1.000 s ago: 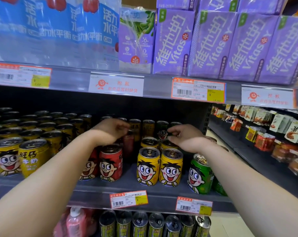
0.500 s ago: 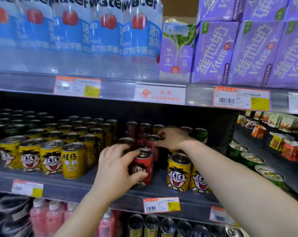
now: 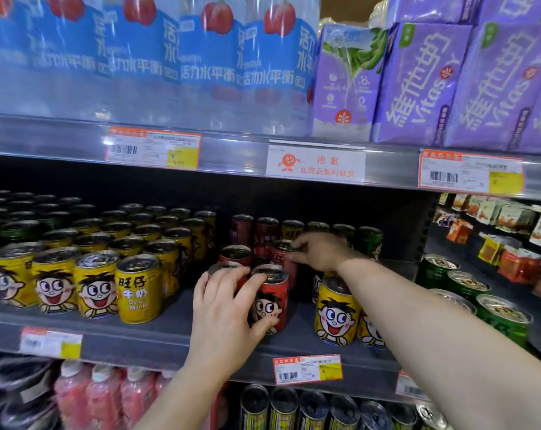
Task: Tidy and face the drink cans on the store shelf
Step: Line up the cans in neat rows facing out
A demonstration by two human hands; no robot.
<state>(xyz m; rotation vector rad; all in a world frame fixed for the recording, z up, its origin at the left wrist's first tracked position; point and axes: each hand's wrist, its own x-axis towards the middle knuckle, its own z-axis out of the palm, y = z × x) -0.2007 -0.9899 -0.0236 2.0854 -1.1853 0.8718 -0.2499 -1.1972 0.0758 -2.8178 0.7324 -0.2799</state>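
Note:
On the middle shelf small drink cans stand in rows. At the front a red can with a cartoon face stands upright, and my left hand is wrapped around it and partly covers another red can behind. Further back my right hand grips the top rim of a second-row red can. Right of them two yellow cans face forward under my right forearm. A block of yellow cans fills the shelf's left side, one turned with its text out.
Green cans line the right end of the shelf. Above are blue water bottles and purple drink cartons. Below stand pink bottles and dark cans. Snack packs fill the neighbouring shelf.
My left hand came forward from the back rows and closed on the front red can. My right hand shifted onto a red can behind it. The view swung left.

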